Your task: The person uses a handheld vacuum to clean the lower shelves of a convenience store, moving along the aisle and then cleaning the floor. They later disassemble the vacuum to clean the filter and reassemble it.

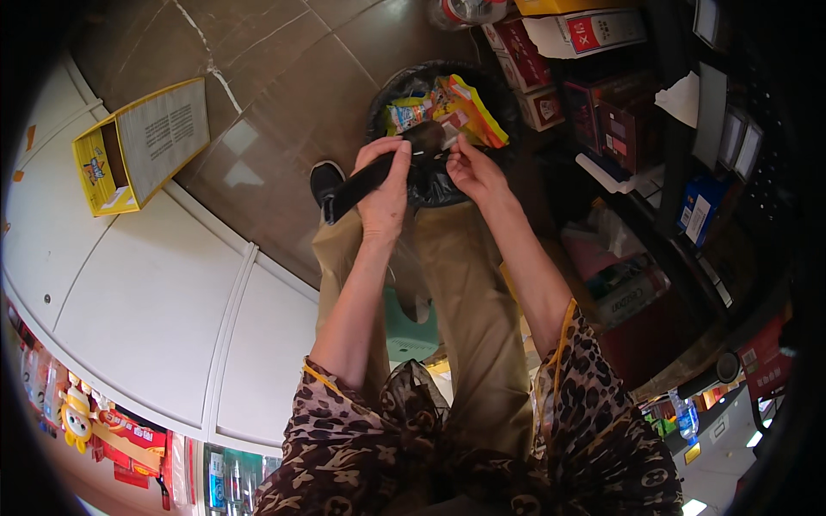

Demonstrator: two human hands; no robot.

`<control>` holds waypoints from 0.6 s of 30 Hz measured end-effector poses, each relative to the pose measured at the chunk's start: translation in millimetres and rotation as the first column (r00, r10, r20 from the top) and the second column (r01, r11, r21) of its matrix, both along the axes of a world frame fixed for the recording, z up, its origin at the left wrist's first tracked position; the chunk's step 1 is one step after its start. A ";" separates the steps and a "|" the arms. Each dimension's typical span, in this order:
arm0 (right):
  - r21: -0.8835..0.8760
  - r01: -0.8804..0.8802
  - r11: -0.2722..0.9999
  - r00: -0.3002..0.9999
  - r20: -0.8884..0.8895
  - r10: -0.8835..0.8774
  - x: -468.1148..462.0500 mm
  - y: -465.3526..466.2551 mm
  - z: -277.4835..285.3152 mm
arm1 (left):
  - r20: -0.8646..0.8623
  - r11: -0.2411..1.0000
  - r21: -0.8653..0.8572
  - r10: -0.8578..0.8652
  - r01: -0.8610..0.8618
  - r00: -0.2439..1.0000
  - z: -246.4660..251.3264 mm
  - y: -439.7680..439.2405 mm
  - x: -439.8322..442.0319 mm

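Observation:
My left hand (382,187) is wrapped around a long, dark, flat object (362,188) whose exact kind I cannot make out. Its black near end points toward my left knee, and its rounded far part lies over a trash bin (431,187) lined with a black plastic bag. Beside that far part is my right hand (477,171), thumb and fingertips drawn together by a small pale piece (450,134). Whether the fingers grip that piece is unclear. Inside the bin are a yellow-and-orange snack wrapper (474,106) and a blue-and-white wrapper (408,117).
A yellow cardboard box (164,138) rests against white cabinet doors (148,271) at left. Stacked cartons (526,58) and dark shelving with boxes (629,132) stand close on the right. Between my legs shows a green plastic stool (408,329). Brown tiles (277,84) cover the floor.

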State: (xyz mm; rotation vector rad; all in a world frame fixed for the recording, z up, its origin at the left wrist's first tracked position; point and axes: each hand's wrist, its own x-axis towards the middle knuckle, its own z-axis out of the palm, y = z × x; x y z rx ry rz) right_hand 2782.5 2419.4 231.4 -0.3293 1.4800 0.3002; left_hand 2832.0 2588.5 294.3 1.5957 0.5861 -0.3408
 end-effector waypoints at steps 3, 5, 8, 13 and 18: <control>0.073 0.107 0.992 0.994 0.018 -0.109 -0.7 -1.1 0.8 | 0.086 0.987 0.126 -0.115 0.103 0.990 -0.1 1.8 -1.9; 0.094 0.171 0.981 0.985 -0.004 -0.171 -1.4 -4.1 3.9 | 0.116 0.960 0.257 -0.140 0.107 0.983 -6.3 7.2 -4.9; 0.085 0.238 0.967 0.970 -0.072 -0.233 -4.6 -7.3 0.5 | 0.050 0.987 0.137 -0.090 0.082 0.995 0.4 8.2 -7.0; 0.232 0.305 0.924 0.952 -0.089 -0.292 -1.3 -6.3 -0.5 | 0.105 0.983 0.084 -0.172 0.163 0.980 5.2 2.6 -8.8; 0.181 0.391 0.903 0.918 -0.144 -0.369 4.8 2.7 2.1 | 0.029 0.990 0.120 -0.073 0.069 0.997 -0.2 5.5 -13.1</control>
